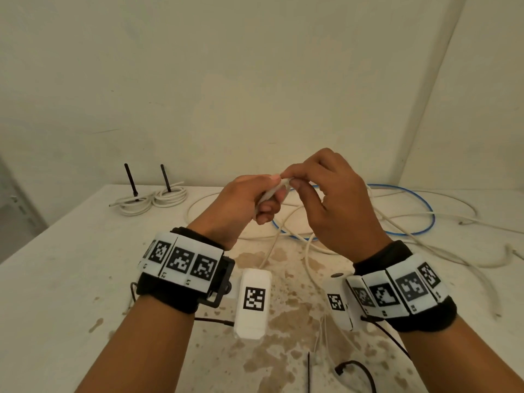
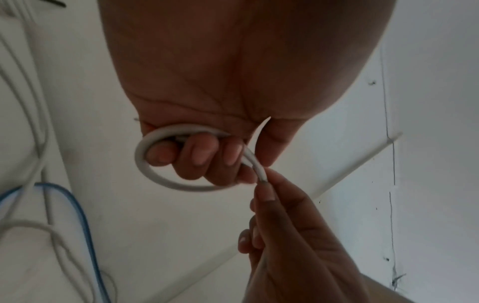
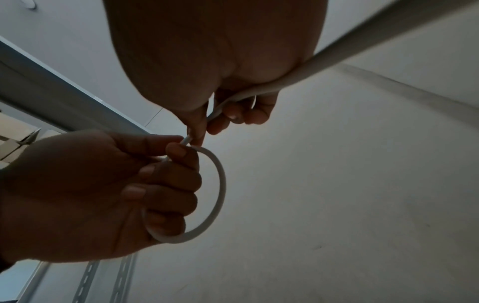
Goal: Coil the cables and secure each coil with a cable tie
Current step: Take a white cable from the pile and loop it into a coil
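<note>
Your left hand (image 1: 241,202) curls round a small loop of white cable (image 2: 145,164), while your right hand (image 1: 326,199) pinches its end above the table (image 1: 71,265).

Two tied coils (image 1: 153,200) lie at the table's (image 1: 56,268) far left, loose cables (image 1: 397,219) right, hands between.

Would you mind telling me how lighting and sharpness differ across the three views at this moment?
Head view: even, soft light; the left hand, right hand and white cable read clearly, with wide-angle bending at the edges. Left wrist view: palm dark against a bright wall, the blue cable blurred. Right wrist view: dim and grainy, hands nearly silhouetted, the cable loop soft.
</note>
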